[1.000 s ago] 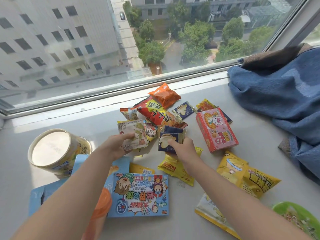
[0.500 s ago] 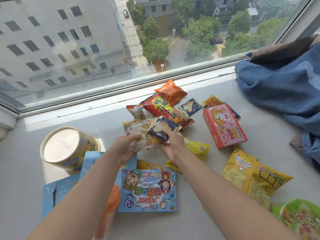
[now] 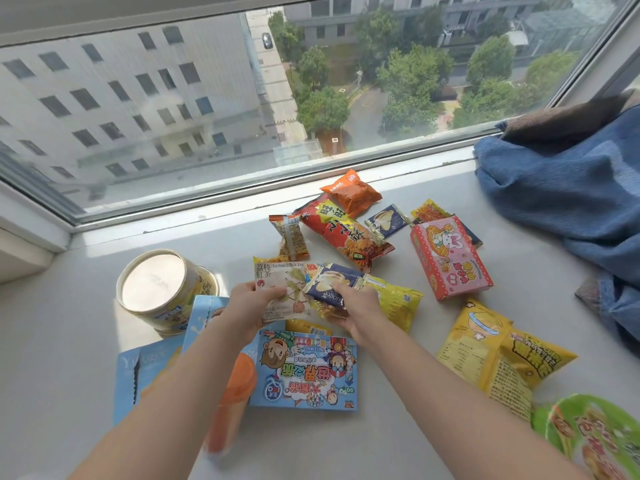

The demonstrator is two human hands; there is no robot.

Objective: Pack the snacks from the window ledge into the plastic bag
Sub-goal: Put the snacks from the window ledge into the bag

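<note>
Snack packets lie scattered on the pale window ledge (image 3: 69, 341). My left hand (image 3: 249, 306) grips a white lychee black tea packet (image 3: 277, 282) above the pile. My right hand (image 3: 356, 310) holds a dark blue snack packet (image 3: 332, 282) against the tea packet, with more small packets bunched under it. Behind them lie a red packet (image 3: 343, 237), an orange packet (image 3: 351, 192), a small brown packet (image 3: 291, 237), another dark blue packet (image 3: 389, 220) and a pink rabbit box (image 3: 450, 258). A yellow packet (image 3: 398, 299) lies just right of my right hand. No plastic bag is in view.
A round paper tub (image 3: 159, 292) stands at the left. Light blue boxes (image 3: 145, 372), an orange-capped item (image 3: 235, 389) and a blue cartoon box (image 3: 304, 372) lie near me. Yellow bags (image 3: 498, 355) and a green bag (image 3: 588, 441) sit at the right, below a blue blanket (image 3: 571, 192).
My right hand lifted the dark blue packet off the ledge and brought it left against the tea packet in my left hand. The view shifted slightly.
</note>
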